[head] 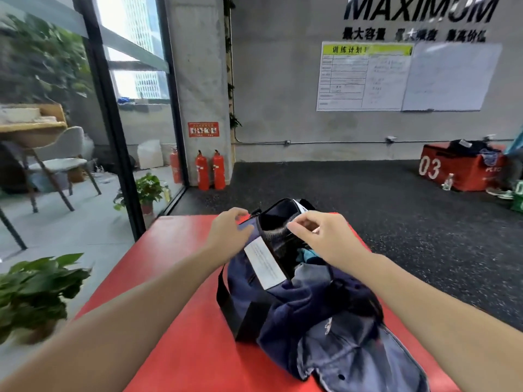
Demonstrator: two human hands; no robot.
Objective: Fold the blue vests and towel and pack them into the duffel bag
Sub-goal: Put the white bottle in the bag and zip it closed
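Packing stage: left hand (229, 232) gripping duffel bag (305, 295) rim, right hand (317, 236) pinching opposite edge, possibly zip; cloth inside. Next: likely zipping shut.

One duffel bag (297, 301). Two hands: left hand (226, 233), right hand (319, 236). One red table (175, 278). Three fire extinguishers (210, 169). Two potted plants (147, 190). One chair (60, 162). One red box (458, 171) numbered 03. Two wall boards (365, 76).

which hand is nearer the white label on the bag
Left. The left hand is at the bag's far left edge, just above the white label. The right hand is across the bag's opening, farther from the label.
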